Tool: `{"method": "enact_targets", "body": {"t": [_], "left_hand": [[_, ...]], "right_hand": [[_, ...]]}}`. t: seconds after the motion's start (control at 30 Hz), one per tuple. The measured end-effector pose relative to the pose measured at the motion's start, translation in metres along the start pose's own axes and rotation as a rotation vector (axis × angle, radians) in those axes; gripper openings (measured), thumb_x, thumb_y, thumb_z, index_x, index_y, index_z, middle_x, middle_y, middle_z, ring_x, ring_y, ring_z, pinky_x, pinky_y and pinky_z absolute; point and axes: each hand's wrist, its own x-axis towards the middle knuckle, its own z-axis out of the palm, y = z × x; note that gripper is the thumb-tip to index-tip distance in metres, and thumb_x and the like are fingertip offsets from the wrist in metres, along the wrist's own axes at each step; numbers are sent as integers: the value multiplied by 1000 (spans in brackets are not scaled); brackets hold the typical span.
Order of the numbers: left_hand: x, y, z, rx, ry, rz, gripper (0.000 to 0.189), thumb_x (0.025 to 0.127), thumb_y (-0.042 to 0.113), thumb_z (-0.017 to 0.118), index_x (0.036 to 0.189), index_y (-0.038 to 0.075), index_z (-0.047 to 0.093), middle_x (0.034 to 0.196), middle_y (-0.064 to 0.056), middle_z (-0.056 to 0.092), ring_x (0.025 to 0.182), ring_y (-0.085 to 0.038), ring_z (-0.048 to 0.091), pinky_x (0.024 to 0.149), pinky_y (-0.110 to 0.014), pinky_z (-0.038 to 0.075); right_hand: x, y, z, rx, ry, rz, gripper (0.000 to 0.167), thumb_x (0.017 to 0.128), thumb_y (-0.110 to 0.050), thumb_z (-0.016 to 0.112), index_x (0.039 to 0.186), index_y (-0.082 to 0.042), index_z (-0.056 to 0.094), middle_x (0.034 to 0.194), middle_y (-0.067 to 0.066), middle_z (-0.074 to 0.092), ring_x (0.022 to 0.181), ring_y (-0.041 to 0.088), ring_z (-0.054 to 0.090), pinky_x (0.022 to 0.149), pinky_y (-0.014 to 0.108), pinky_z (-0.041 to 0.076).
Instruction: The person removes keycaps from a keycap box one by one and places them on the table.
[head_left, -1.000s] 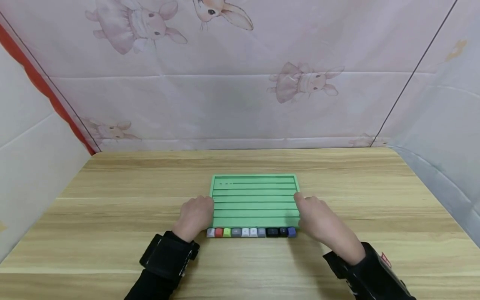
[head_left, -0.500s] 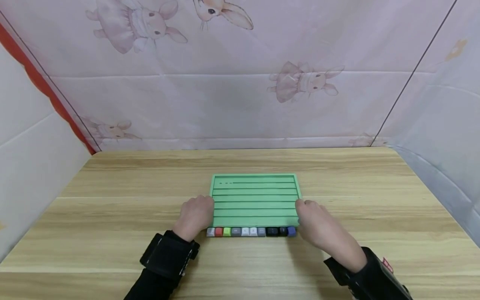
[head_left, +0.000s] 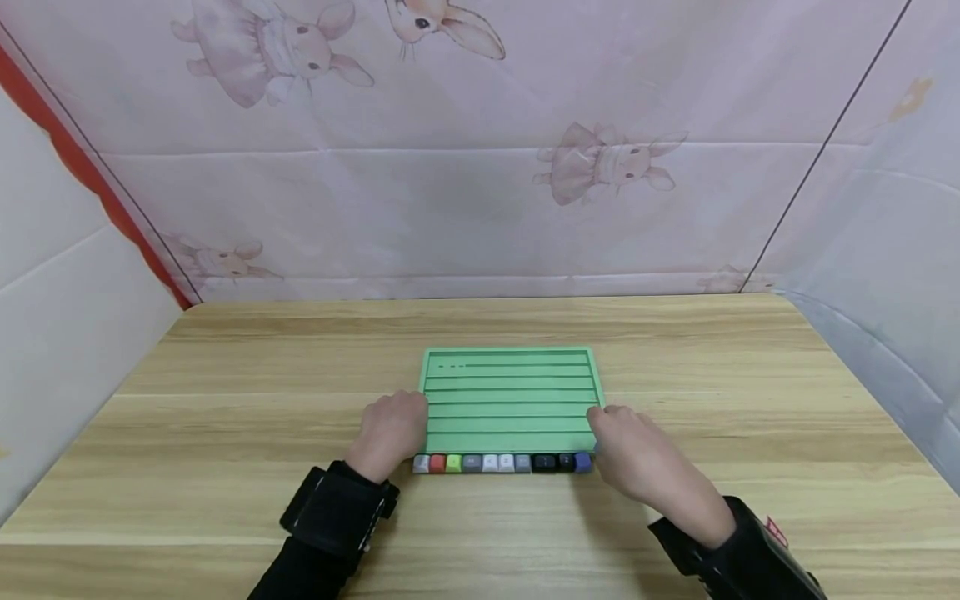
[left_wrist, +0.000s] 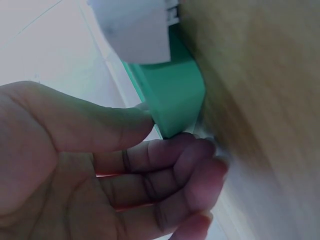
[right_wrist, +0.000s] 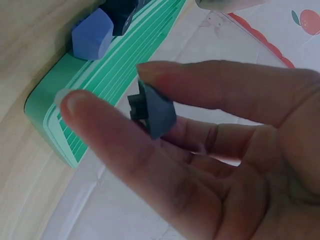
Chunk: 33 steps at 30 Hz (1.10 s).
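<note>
A green tray (head_left: 510, 400) with ridged rows lies on the table, a row of keycaps (head_left: 491, 464) along its near edge. My left hand (head_left: 393, 433) grips the tray's left side; in the left wrist view, the thumb (left_wrist: 125, 130) lies against its green edge with the other fingers curled below. In my right hand (head_left: 637, 454), at the tray's right side, a dark grey keycap (right_wrist: 159, 112) is pinched between thumb and fingers, its stem side showing. The index finger (right_wrist: 110, 135) reaches past it towards the tray corner. A blue keycap (right_wrist: 92, 35) sits at the row's right end.
The wooden table (head_left: 262, 375) extends around the tray. Behind it hangs a pale cloth (head_left: 465, 208) printed with rabbits, and more light cloth (head_left: 75, 333) closes off both sides. Black wrist straps (head_left: 341, 508) sit on both forearms.
My right hand has shifted slightly towards me along the tray's right side, uncovering more of its upper right edge. The left hand, tray and keycap row stay nearly the same.
</note>
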Motion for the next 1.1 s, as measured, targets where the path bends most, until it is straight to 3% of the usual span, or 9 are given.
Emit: {"method": "enact_targets", "body": {"t": [0.67,1.1], "left_hand": [[0,-1,0,-5,0,0,10,83,-4,53,75,-1,57,62,-7,47,54,-18,43,44,-28,38],[-2,0,-1,2,10,18,17,84,-5,52,69,2,55,62,-6,47,54,-17,42,44,-29,39]], "right_hand": [[-6,4,0,13,-56,9,27,68,19,55,89,3,61,74,10,58,53,14,44,44,24,34],[-3,11,10,-33,-74,-33,19,70,16,57,81,1,62,73,8,54,63,17,46,54,30,41]]}}
